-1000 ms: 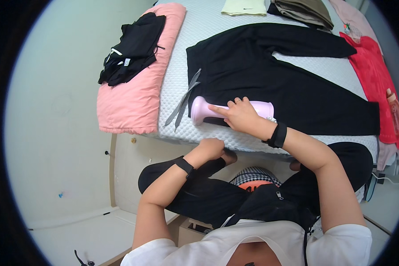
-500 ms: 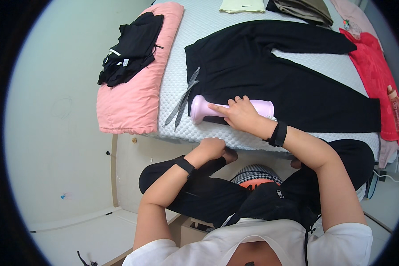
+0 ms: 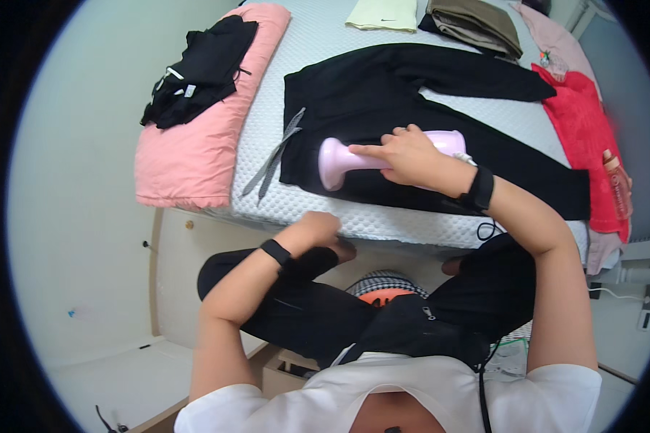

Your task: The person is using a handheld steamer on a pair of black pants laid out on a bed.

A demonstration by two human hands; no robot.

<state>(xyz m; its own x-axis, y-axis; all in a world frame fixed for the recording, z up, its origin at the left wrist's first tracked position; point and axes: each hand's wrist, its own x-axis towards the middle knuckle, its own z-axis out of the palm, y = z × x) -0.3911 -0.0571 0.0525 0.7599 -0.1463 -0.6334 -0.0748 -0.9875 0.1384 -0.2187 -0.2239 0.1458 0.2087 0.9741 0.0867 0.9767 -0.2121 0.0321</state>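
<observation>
Black trousers (image 3: 383,86) lie spread on the white quilted bed (image 3: 325,216), waistband to the left and legs to the right. A grey drawstring (image 3: 271,162) trails from the waistband. My right hand (image 3: 410,157) is wrapped round a pink handheld garment steamer (image 3: 334,164), index finger stretched along its neck. The steamer's wide head points left over the lower half of the trousers, near the waist; whether it touches the cloth I cannot tell. My left hand (image 3: 318,229) is curled at the bed's near edge; its fingertips are hidden, and nothing shows in it.
A folded pink quilt (image 3: 188,173) with black clothing (image 3: 202,68) on it lies at the left. Along the far side are a folded pale yellow garment (image 3: 383,14) and folded brown clothes (image 3: 477,25). Red cloth (image 3: 578,108) and a pinkish bottle (image 3: 617,184) lie at the right.
My right hand has moved the steamer rightward along the trousers, away from the waistband. Its black cord now shows below my wrist. The whole view has shifted slightly; my left hand stays curled.
</observation>
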